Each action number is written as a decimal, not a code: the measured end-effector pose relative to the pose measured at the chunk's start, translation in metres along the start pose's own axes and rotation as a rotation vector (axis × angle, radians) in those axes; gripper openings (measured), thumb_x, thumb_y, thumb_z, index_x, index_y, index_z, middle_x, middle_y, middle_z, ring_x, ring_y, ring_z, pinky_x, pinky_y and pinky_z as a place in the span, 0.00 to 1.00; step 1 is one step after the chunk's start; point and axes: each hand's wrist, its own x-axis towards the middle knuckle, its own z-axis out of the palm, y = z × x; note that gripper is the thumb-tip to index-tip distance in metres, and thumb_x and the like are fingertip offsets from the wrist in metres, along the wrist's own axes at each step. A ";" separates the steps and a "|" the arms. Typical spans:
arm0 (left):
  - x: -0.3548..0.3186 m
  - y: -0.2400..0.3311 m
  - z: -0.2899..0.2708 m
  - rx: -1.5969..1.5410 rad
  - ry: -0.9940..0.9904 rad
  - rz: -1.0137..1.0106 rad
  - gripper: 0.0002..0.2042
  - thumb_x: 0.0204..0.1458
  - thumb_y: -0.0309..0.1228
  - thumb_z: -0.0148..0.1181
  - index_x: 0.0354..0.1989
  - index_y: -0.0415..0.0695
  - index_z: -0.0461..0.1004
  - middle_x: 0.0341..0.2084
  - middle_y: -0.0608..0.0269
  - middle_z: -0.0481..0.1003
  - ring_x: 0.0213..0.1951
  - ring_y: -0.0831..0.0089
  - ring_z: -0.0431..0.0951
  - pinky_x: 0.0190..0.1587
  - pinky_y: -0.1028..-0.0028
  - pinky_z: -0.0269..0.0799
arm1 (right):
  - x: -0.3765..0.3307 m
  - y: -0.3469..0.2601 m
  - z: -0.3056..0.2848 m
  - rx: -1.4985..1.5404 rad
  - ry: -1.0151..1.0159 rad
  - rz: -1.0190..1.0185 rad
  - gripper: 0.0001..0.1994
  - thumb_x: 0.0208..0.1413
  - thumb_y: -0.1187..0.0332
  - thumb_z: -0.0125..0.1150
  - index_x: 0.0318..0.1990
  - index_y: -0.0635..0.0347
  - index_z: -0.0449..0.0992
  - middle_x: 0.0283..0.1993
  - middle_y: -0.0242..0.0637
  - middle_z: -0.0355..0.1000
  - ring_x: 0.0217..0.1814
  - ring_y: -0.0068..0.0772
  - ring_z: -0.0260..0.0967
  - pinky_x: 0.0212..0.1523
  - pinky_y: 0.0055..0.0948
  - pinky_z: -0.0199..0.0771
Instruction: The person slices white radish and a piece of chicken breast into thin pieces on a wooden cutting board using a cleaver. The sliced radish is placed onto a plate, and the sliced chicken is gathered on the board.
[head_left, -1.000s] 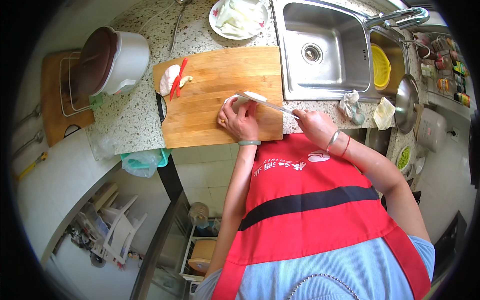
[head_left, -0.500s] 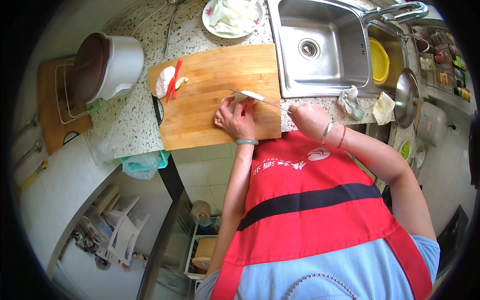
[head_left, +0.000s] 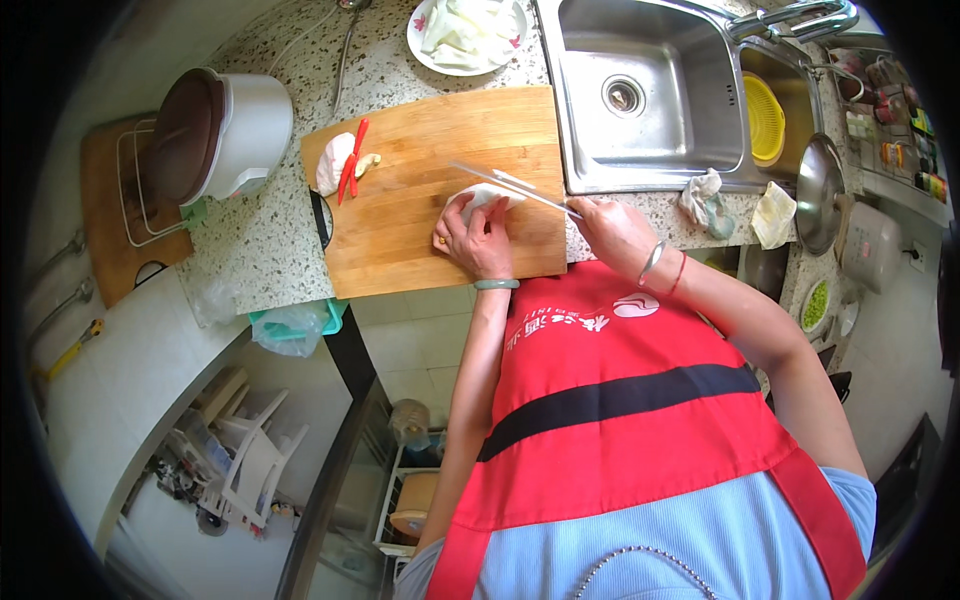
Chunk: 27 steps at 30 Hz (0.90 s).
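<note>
Some white lettering (head_left: 560, 327) marks the apron (head_left: 620, 470); left hand (head_left: 476, 243) holds pale food (head_left: 486, 192), right hand (head_left: 620, 235) knife (head_left: 550, 204).

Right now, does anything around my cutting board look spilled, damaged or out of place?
Nothing looks spilled or damaged. Only the greyish cloth and the yellowish cloth look untidy, lying crumpled on the speckled counter near the sink rather than folded.

A red apron (head_left: 610, 455) with black band (head_left: 620, 408) (white print (head_left: 636, 306) too) over light-blue shirt (head_left: 720, 540); silver bangle (head_left: 652, 258), green bangle (head_left: 497, 284).
</note>
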 end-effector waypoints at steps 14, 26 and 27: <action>-0.003 -0.002 0.000 -0.070 0.005 -0.019 0.07 0.41 0.34 0.72 0.27 0.55 0.78 0.42 0.70 0.74 0.50 0.63 0.71 0.53 0.60 0.58 | -0.019 -0.009 -0.008 -0.092 -0.215 0.077 0.07 0.60 0.68 0.52 0.36 0.62 0.72 0.22 0.51 0.72 0.25 0.56 0.73 0.27 0.50 0.73; 0.000 -0.003 -0.003 -0.044 -0.005 0.027 0.09 0.39 0.31 0.71 0.26 0.51 0.76 0.42 0.69 0.74 0.48 0.62 0.71 0.51 0.59 0.60 | 0.009 -0.006 0.028 -0.075 -0.170 0.079 0.07 0.54 0.72 0.52 0.38 0.64 0.71 0.28 0.51 0.75 0.31 0.54 0.76 0.31 0.47 0.76; 0.001 -0.002 -0.004 -0.047 0.001 0.036 0.08 0.41 0.31 0.71 0.25 0.50 0.75 0.42 0.68 0.74 0.48 0.61 0.71 0.51 0.59 0.60 | 0.009 0.000 0.032 -0.056 -0.147 0.064 0.07 0.55 0.71 0.52 0.38 0.64 0.71 0.28 0.51 0.75 0.31 0.54 0.76 0.30 0.47 0.76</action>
